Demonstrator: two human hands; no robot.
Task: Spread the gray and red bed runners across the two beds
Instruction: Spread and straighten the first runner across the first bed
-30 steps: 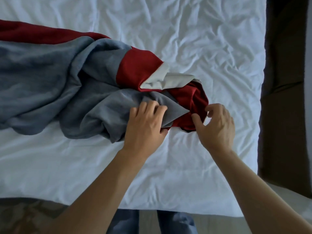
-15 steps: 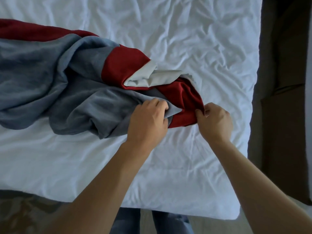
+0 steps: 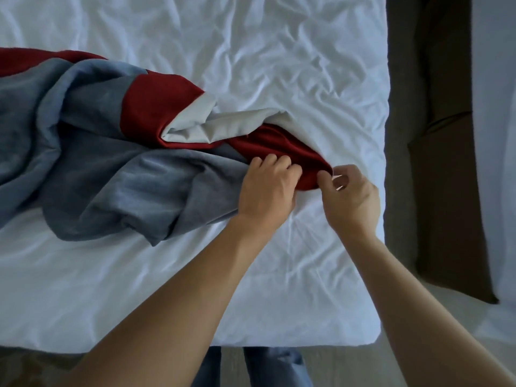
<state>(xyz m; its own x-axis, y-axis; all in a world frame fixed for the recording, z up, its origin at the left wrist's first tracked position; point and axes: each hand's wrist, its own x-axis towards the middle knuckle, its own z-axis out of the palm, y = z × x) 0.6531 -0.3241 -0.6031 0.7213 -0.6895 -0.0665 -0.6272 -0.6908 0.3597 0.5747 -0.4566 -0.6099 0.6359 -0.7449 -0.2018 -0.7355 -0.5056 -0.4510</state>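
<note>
Gray and red cloth, the runner [image 3: 117, 163], lies bunched and twisted across the left half of the bed [image 3: 279, 65], trailing off the left edge of the view. Its pale lining [image 3: 212, 127] shows where the red band folds over near the middle. The runner's end reaches toward the bed's right side, where both hands meet it.

The left hand [image 3: 265, 191] lies knuckles up with its fingers [image 3: 275, 163] curled into the cloth where gray meets red, grasping a fold of the runner. The right hand [image 3: 351, 199] is just beside it, thumb and forefinger pinching the red tip of the runner, the other fingers loosely bent behind.

The white sheet under them is heavily creased. To the right of the bed runs a dark gap [image 3: 405, 135] holding a brown panel, and past that a strip of a second white bed [image 3: 497, 135] shows at the frame's edge. Blue trouser legs [image 3: 268, 367] stand at the foot of the bed.
</note>
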